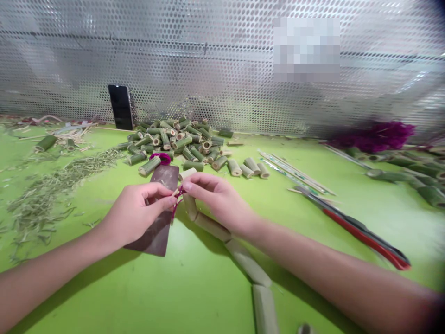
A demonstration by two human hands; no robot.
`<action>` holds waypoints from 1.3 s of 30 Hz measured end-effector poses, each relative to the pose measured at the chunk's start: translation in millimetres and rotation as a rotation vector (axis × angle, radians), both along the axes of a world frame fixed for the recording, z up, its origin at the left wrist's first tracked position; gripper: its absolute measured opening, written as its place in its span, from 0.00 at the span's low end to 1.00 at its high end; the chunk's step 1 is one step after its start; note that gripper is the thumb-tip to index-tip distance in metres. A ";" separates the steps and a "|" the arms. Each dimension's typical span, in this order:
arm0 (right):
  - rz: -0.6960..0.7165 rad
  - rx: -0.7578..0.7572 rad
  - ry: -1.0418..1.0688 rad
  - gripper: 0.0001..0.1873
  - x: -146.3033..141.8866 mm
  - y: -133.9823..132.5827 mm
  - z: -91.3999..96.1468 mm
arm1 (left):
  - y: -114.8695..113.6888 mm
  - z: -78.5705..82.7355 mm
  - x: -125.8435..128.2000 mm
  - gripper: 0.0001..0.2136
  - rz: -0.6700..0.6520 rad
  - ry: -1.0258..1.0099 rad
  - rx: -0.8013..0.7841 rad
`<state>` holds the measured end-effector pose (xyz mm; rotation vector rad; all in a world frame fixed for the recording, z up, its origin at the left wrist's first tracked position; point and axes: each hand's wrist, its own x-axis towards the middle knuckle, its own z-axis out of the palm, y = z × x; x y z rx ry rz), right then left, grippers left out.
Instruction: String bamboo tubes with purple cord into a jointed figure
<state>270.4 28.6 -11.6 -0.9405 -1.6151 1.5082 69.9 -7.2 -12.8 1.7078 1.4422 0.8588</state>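
1. Head view, the hands: the left hand (139,213) is curled nearly closed, its thumb and fingertips pinching a thin magenta cord (176,202). The right hand (217,197) is also almost closed, pinching the same cord from the other side, just beside the left fingertips. Exactly how the cord runs inside the grips is hidden.
2. Head view, the strung work: a chain of pale, peeled bamboo segments (212,227) lies on the table, its smooth tubes set end to end. It runs from beneath the right hand towards the near right.
3. Under the hands: a flat, dark brown rectangular sheet (158,236) lies on the glossy green table (194,301). Its material is hard to tell.
4. Far centre: a heap of short, hollow green bamboo tubes (174,144) has rough cut ends. A loop of magenta cord (161,158) lies on one tube at the near edge.
5. Left: dry, fibrous bamboo shavings (41,204) are strewn in a loose drift.
6. Right: thin bamboo strips (295,171) lie beside a red-handled tool (365,236), with longer green bamboo pieces (406,171) and a magenta tuft (373,137) farther off.
7. Far edge: a black phone (120,107) stands against a perforated metal sheet (139,55).
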 end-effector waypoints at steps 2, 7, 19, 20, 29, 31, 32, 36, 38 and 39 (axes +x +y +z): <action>-0.009 -0.069 0.085 0.11 -0.8 1.4 -0.6 | 0.8 -0.1 1.3 0.10 0.008 -0.010 -0.019; 0.138 -0.119 0.137 0.15 0.3 5.4 1.0 | 0.8 0.5 3.0 0.10 0.007 -0.002 0.000; -0.198 -0.196 0.217 0.30 5.0 14.6 8.9 | 2.9 2.0 3.6 0.10 -0.048 -0.031 -0.032; -0.172 -0.220 0.286 0.30 4.7 14.9 10.2 | 2.9 1.9 4.1 0.10 -0.068 -0.066 -0.049; -0.156 -0.205 0.337 0.32 9.4 9.1 28.5 | 6.3 -2.6 1.8 0.05 -0.136 -0.638 -0.204; -0.176 -0.145 0.315 0.31 13.5 11.8 32.3 | 8.6 -2.3 -0.6 0.04 -0.125 -0.736 -0.221; -0.188 -0.108 0.296 0.30 15.7 13.7 34.0 | 9.8 -1.9 -1.7 0.03 -0.119 -0.768 -0.230; -0.232 0.116 0.135 0.28 20.9 18.8 37.2 | 12.7 -0.5 -4.5 0.04 -0.116 -0.827 -0.252; -0.194 0.283 -0.095 0.26 19.3 16.5 34.6 | 12.8 -0.5 -5.3 0.06 -0.127 -0.827 -0.266; -0.150 0.362 -0.244 0.23 17.5 14.2 32.1 | 12.6 -0.6 -5.7 0.07 -0.129 -0.824 -0.274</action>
